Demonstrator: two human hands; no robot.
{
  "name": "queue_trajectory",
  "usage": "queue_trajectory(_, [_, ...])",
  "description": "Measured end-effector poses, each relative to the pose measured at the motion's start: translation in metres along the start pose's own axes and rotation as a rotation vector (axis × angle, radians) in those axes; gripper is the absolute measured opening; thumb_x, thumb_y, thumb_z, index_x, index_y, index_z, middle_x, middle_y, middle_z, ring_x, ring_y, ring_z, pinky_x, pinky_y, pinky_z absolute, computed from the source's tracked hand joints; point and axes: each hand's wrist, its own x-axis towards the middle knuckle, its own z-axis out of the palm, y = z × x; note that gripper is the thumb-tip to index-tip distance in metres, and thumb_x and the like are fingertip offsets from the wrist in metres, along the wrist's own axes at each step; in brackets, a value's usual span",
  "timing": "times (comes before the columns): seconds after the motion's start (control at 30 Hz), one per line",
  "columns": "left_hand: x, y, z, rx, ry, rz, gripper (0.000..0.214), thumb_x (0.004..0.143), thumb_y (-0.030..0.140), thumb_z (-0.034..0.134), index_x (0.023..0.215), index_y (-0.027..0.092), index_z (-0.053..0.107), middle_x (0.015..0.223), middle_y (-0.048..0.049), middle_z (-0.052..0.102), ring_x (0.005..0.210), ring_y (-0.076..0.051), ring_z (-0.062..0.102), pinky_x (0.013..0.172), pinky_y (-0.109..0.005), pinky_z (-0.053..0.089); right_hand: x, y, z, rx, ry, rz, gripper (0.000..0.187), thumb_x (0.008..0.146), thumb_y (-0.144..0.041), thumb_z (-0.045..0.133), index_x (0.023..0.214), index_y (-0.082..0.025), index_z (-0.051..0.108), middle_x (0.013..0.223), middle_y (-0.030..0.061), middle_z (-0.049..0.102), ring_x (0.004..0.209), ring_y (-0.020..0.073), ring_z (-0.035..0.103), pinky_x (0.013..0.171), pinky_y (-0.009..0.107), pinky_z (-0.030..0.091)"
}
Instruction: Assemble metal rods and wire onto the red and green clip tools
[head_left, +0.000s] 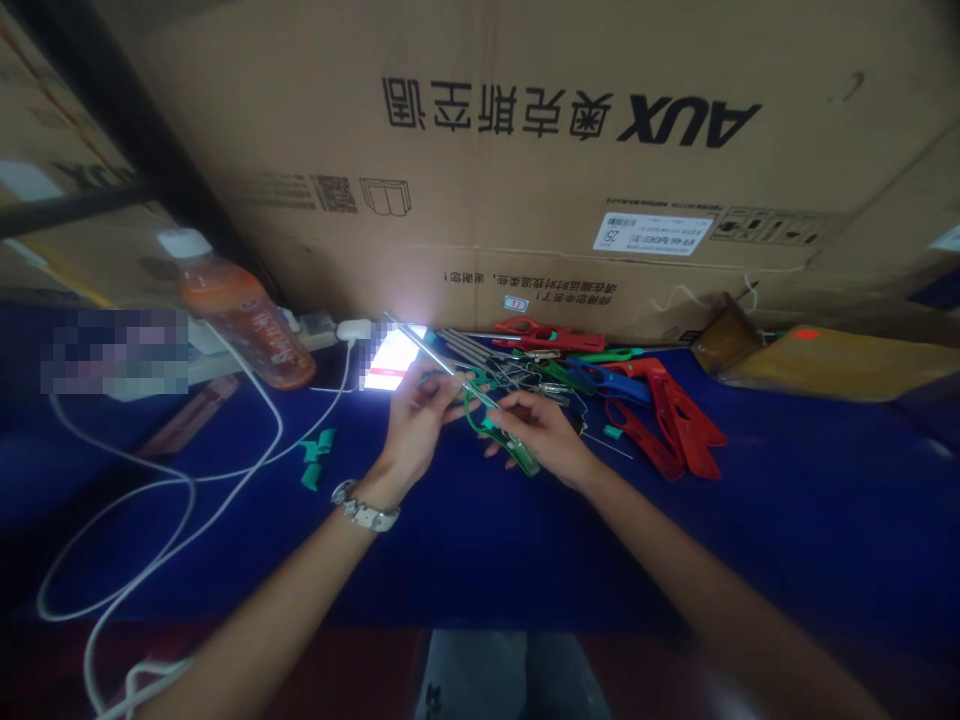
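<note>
My left hand [417, 412] and my right hand [538, 430] meet over a blue cloth-covered table [450, 540]. Both are closed on a green plastic clip [501, 437], which lies between them. A thin metal rod [435, 352] runs from the clip up to the left, past my left fingers. My left wrist wears a metal watch [365, 509]. Just behind my hands lies a pile of red, blue and green clips [622, 385] with several metal rods.
A large AUX cardboard box [525, 150] walls off the back. An orange drink bottle [240, 310], a lit phone [394, 358], a power strip and white cables [187, 490] lie left. Small green pieces [316, 455] sit near my left wrist. A brown packet [825, 360] lies right.
</note>
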Motion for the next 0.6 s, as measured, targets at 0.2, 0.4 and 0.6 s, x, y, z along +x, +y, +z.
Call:
queue_trajectory(0.2, [0.0006,-0.001,-0.0019,0.004,-0.045,-0.024,0.039,0.07,0.03,0.085,0.093,0.019,0.056,0.086,0.0009,0.073,0.079,-0.018,0.075,0.081,-0.04,0.063,0.0023,-0.0029,-0.0049,0.075,-0.064,0.035,0.044,0.071,-0.052,0.082,0.085,-0.018,0.057,0.078,0.0038,0.074,0.057,0.016,0.071,0.04,0.02,0.055])
queue_trajectory(0.4, [0.0007,-0.001,-0.0031,0.023,-0.073,-0.034,0.037,0.071,0.03,0.084,0.095,0.019,0.057,0.081,0.0023,0.071,0.079,-0.017,0.073,0.076,-0.036,0.063,0.0034,-0.0024,-0.006,0.084,-0.076,0.057,0.046,0.065,-0.046,0.087,0.083,-0.019,0.054,0.078,0.0014,0.074,0.055,0.017,0.072,0.04,0.025,0.058])
queue_trajectory(0.6, [0.0048,-0.0025,-0.0034,0.039,-0.052,-0.051,0.04,0.071,0.031,0.084,0.1,0.019,0.06,0.086,0.0001,0.073,0.075,-0.016,0.072,0.077,-0.036,0.062,0.0038,-0.0014,-0.0024,0.082,-0.089,0.047,0.044,0.072,-0.052,0.081,0.087,-0.019,0.056,0.079,0.0026,0.075,0.049,0.0142,0.068,0.039,0.023,0.055])
